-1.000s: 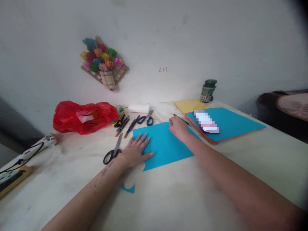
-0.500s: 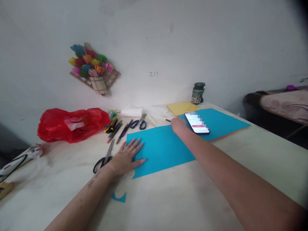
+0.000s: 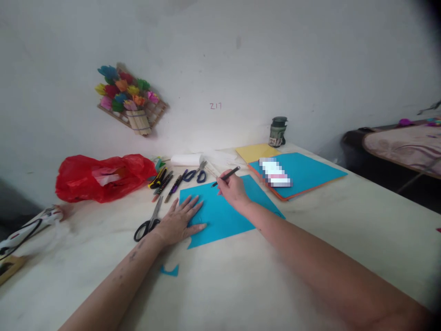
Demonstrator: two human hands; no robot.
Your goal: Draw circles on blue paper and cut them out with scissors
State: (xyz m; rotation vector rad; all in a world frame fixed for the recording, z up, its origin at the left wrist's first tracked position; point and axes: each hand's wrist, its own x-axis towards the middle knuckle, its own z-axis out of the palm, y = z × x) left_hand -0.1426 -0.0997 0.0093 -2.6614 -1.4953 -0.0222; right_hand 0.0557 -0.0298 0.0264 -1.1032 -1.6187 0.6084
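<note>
A blue sheet of paper (image 3: 223, 216) lies flat on the pale table, with a curved notch cut from its near left corner. My left hand (image 3: 177, 222) rests palm down on the sheet's left side, fingers spread. In my right hand (image 3: 234, 188) is a black pencil (image 3: 225, 176), gripped near the sheet's far edge; its lower end points left and down toward the paper. Whether the tip touches, I cannot tell. Black-handled scissors (image 3: 149, 225) lie just left of my left hand. A small blue paper scrap (image 3: 170, 270) sits nearer to me.
Several markers (image 3: 174, 187), a yellow cutter (image 3: 158, 178) and blue-handled scissors (image 3: 195, 174) lie beyond the sheet. A red plastic bag (image 3: 103, 181) is at left, a glue gun (image 3: 31, 227) nearer. At right, a phone (image 3: 275, 173) rests on stacked coloured paper (image 3: 313, 168); a bottle (image 3: 277, 132) stands behind.
My right hand has moved left with the pencil, from beside the phone to above the blue sheet. My left hand stays on the paper. The view has shifted slightly.
</note>
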